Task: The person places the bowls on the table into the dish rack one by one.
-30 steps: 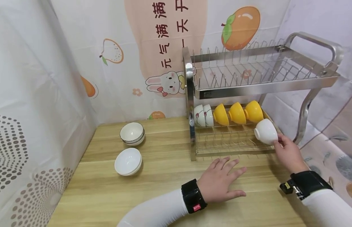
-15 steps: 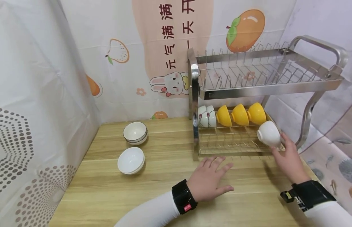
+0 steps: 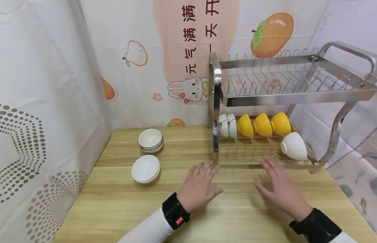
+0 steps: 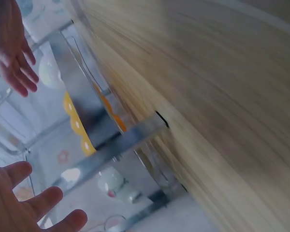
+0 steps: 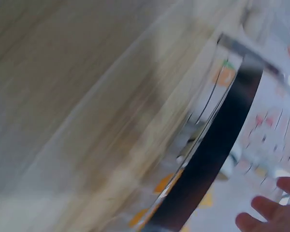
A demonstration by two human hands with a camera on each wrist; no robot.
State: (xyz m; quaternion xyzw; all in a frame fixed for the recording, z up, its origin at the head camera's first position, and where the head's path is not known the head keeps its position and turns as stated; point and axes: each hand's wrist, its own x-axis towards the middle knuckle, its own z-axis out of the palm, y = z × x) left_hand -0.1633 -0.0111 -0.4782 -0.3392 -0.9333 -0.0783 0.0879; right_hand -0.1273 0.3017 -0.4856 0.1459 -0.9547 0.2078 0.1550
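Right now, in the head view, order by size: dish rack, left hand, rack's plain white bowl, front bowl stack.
1. Dish rack
2. Left hand
3. Plain white bowl and front bowl stack: too alike to rank.

The back curtain (image 3: pixel 139 92) reads "元气满满" and "一天开"; the left wristband (image 3: pixel 171 206)'s red tag (image 3: pixel 179 221) is illegible.

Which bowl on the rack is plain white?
The white bowl at the front right of the rack; the others are three yellow bowls and two flowered bowls.
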